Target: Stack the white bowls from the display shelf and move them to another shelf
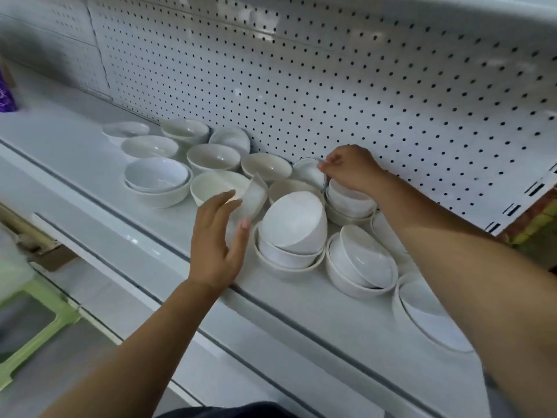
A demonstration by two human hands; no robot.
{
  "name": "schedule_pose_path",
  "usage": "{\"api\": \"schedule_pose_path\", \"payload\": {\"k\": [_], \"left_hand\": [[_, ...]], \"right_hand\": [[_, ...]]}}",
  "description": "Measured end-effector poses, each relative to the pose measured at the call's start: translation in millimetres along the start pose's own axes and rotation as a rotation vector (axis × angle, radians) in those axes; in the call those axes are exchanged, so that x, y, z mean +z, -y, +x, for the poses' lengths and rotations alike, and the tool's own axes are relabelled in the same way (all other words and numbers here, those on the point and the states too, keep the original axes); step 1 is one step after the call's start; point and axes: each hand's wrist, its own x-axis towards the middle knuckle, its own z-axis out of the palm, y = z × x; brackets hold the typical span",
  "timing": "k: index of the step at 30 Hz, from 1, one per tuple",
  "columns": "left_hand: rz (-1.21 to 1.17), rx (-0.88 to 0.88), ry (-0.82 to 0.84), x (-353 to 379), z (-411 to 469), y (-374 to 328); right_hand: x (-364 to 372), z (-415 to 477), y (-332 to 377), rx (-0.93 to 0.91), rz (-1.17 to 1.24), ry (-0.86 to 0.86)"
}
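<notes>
Shop. White metal display shelf (168, 245) with channel along front edge, pegboard back (331, 86) with slotted upright, many loose white bowls (156, 176) laid out on it.

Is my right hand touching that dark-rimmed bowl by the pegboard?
Touching. The head view shows the right hand pinching the rim of the dark-rimmed bowl.

White pegboard wall (361, 86) behind; green plastic stool (39, 321) at lower left.
</notes>
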Motion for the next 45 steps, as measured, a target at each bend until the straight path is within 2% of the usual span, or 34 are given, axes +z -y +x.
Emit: {"api": "schedule_pose_path", "payload": {"k": [8, 20, 33, 41, 45], "left_hand": [[-0.097, -0.131, 0.038, 1, 1, 12], [-0.14, -0.157, 0.013, 4, 1, 17], [-0.105, -0.149, 0.019, 4, 0, 15], [-0.063, -0.179, 0.027, 4, -1, 12], [-0.022, -0.175, 0.058, 3, -1, 6]], "right_hand": [[29, 44, -1, 0.075, -0.183, -0.074], [48, 46, -1, 0.17, -0.312, -0.257], [38, 43, -7, -0.002, -0.408, -0.464], [5, 29, -13, -0.069, -0.098, -0.666], [-9, 12, 0, -0.092, 0.099, -0.675]]}}
